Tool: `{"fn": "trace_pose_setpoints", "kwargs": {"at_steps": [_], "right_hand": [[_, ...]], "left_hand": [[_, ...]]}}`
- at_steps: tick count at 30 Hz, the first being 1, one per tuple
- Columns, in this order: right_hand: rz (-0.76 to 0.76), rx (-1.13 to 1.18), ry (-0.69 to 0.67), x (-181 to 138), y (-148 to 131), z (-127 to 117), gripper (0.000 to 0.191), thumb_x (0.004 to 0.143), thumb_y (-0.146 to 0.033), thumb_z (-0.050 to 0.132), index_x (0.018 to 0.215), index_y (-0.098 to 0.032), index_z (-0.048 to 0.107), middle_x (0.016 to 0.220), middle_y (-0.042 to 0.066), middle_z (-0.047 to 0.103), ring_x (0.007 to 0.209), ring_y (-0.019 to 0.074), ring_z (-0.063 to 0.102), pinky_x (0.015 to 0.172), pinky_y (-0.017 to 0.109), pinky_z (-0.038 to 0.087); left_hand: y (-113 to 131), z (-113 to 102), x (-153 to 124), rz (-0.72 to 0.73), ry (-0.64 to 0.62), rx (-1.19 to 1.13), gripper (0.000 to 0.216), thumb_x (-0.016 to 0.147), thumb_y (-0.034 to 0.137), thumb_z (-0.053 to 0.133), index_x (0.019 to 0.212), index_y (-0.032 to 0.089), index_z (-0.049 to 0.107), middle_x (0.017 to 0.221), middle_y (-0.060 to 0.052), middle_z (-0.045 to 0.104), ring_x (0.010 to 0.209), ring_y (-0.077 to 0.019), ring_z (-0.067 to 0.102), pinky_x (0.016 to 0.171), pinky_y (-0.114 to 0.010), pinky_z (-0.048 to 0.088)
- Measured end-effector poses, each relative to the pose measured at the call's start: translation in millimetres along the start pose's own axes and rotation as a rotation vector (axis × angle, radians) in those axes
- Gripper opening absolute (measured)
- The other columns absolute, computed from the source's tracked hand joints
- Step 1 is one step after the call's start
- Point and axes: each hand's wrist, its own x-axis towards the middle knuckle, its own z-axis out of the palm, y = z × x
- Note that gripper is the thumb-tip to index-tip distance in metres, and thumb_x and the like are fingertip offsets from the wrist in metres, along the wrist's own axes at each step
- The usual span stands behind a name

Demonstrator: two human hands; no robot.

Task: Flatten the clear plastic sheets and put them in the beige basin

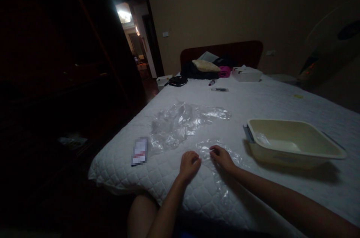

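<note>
A crumpled clear plastic bag (205, 150) lies between my two hands, and part of it trails below my right wrist. My left hand (190, 165) is at its left edge with fingers curled towards the thumb, closed on the thin film. From the right, my right hand (222, 157) pinches the film with bent fingers. Just beyond my hands, a larger clear plastic sheet (182, 118) is spread over the white quilted bed cover (165, 172).
To the right stands a cream plastic bin (298, 155) with grey handles and some clear plastic inside. A phone-like item (140, 151), blurred out, lies left. Farther back are a small packaged item (219, 89), a black bag (177, 81) and a white box (247, 74).
</note>
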Motion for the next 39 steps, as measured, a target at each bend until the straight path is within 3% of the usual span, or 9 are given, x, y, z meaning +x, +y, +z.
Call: {"fn": "trace_pose_setpoints", "kwargs": {"at_steps": [3, 7, 12, 16, 19, 25, 31, 35, 39], "right_hand": [[-0.050, -0.154, 0.033, -1.4, 1.0, -3.1, 0.021, 0.071, -0.024, 0.044, 0.089, -0.018, 0.052, 0.069, 0.000, 0.056, 0.063, 0.0155, 0.055, 0.061, 0.028, 0.043], [-0.236, -0.426, 0.036, -8.0, -9.7, -9.8, 0.022, 0.073, -0.014, 0.041, 0.092, -0.018, 0.051, 0.089, 0.004, 0.054, 0.078, 0.0158, 0.052, 0.072, 0.029, 0.041], [-0.433, -0.638, -0.297, -14.5, -18.5, -10.4, 0.024, 0.076, -0.010, 0.041, 0.093, -0.018, 0.056, 0.095, 0.005, 0.054, 0.084, 0.0154, 0.050, 0.072, 0.026, 0.038], [-0.373, -0.693, -0.371, -14.5, -9.7, -5.3, 0.019, 0.077, -0.010, 0.041, 0.079, -0.015, 0.059, 0.083, 0.005, 0.056, 0.078, 0.0149, 0.051, 0.070, 0.025, 0.037], [-0.357, -0.624, -0.371, -10.6, -6.4, -6.8, 0.021, 0.075, -0.008, 0.042, 0.084, -0.015, 0.059, 0.086, 0.005, 0.056, 0.081, 0.0145, 0.051, 0.073, 0.025, 0.038], [-0.490, -0.598, -0.304, -13.1, -17.4, -24.2, 0.031, 0.074, -0.008, 0.043, 0.101, -0.016, 0.055, 0.098, 0.008, 0.054, 0.088, 0.0164, 0.051, 0.075, 0.027, 0.040], [-0.779, -0.829, -0.459, -51.2, -16.1, -47.9, 0.023, 0.077, -0.015, 0.040, 0.094, -0.016, 0.056, 0.090, 0.011, 0.056, 0.080, 0.0198, 0.049, 0.070, 0.033, 0.037], [-0.930, -0.827, -0.646, -70.7, -13.6, -57.7, 0.018, 0.074, -0.025, 0.045, 0.087, -0.017, 0.055, 0.082, 0.010, 0.055, 0.077, 0.0205, 0.047, 0.071, 0.034, 0.035], [-1.021, -0.805, -0.687, -75.2, -9.9, -55.8, 0.032, 0.075, -0.039, 0.046, 0.094, -0.015, 0.054, 0.084, 0.011, 0.055, 0.078, 0.0216, 0.047, 0.074, 0.037, 0.034]], "left_hand": [[1.4, 0.9, -0.4, 0.019, 0.005, 0.029, 0.005, 0.072, 0.023, 0.056, 0.074, 0.019, 0.059, 0.082, -0.001, 0.060, 0.083, -0.0164, 0.053, 0.082, -0.033, 0.038], [2.1, 0.9, -2.2, 0.028, 0.023, 0.043, 0.007, 0.072, 0.022, 0.056, 0.079, 0.020, 0.058, 0.082, -0.001, 0.058, 0.082, -0.0173, 0.052, 0.080, -0.034, 0.038], [3.5, 0.0, -3.1, 0.065, 0.016, 0.085, 0.009, 0.074, 0.021, 0.055, 0.082, 0.020, 0.058, 0.082, -0.002, 0.058, 0.084, -0.0178, 0.051, 0.081, -0.035, 0.038], [4.3, 0.6, -3.1, 0.120, 0.003, 0.142, 0.006, 0.076, 0.019, 0.054, 0.079, 0.020, 0.059, 0.083, -0.003, 0.057, 0.086, -0.0179, 0.051, 0.082, -0.035, 0.038], [4.8, 0.6, -4.1, 0.141, -0.006, 0.165, 0.006, 0.077, 0.020, 0.054, 0.078, 0.019, 0.059, 0.083, -0.003, 0.057, 0.087, -0.0179, 0.051, 0.082, -0.036, 0.038], [6.1, -1.5, -7.7, 0.196, 0.007, 0.153, 0.014, 0.082, 0.020, 0.047, 0.091, 0.020, 0.058, 0.091, -0.004, 0.058, 0.093, -0.0177, 0.050, 0.089, -0.039, 0.038], [9.4, -1.3, -19.0, 0.238, 0.125, 0.213, 0.026, 0.082, 0.018, 0.044, 0.107, 0.019, 0.052, 0.114, -0.012, 0.050, 0.106, -0.0238, 0.046, 0.088, -0.045, 0.040], [18.3, -2.3, -27.4, 0.439, -0.041, 0.264, 0.032, 0.079, 0.015, 0.043, 0.109, 0.020, 0.050, 0.111, -0.012, 0.053, 0.105, -0.0254, 0.048, 0.089, -0.047, 0.040], [27.3, -3.5, -28.5, 0.516, -0.151, 0.291, 0.034, 0.078, 0.014, 0.042, 0.111, 0.018, 0.049, 0.110, -0.012, 0.055, 0.104, -0.0253, 0.050, 0.090, -0.048, 0.040]]}}
